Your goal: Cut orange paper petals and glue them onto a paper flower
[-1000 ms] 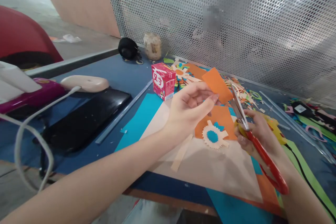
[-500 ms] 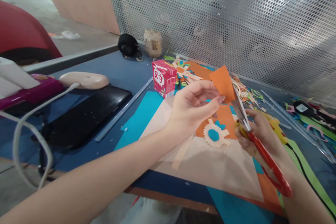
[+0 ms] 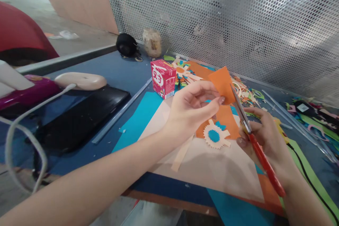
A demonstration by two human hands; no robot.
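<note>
My left hand (image 3: 196, 106) pinches a small orange piece of paper (image 3: 221, 84) between thumb and fingers, above the table. My right hand (image 3: 265, 137) grips a pair of scissors (image 3: 261, 153) with red handles, the blades pointing up and lying along the paper's right edge. Beneath my hands, a cream paper cutout (image 3: 219, 144) with a toothed rim and a blue centre lies on orange paper (image 3: 230, 127). A cream paper strip (image 3: 181, 157) rests on a large pale sheet (image 3: 196, 176), with blue paper (image 3: 147, 111) partly under it.
A pink box (image 3: 163, 79) stands behind my left hand, near a pile of paper scraps (image 3: 246, 90). At left are a black phone (image 3: 87, 116), a white cable (image 3: 12, 141) and a beige oval device (image 3: 81, 81). A perforated metal panel (image 3: 212, 17) rises behind the table.
The scissors have turned slightly, and their handles look closer together. The orange paper stays in my left hand, its position nearly the same. The whole view has shifted a little.
</note>
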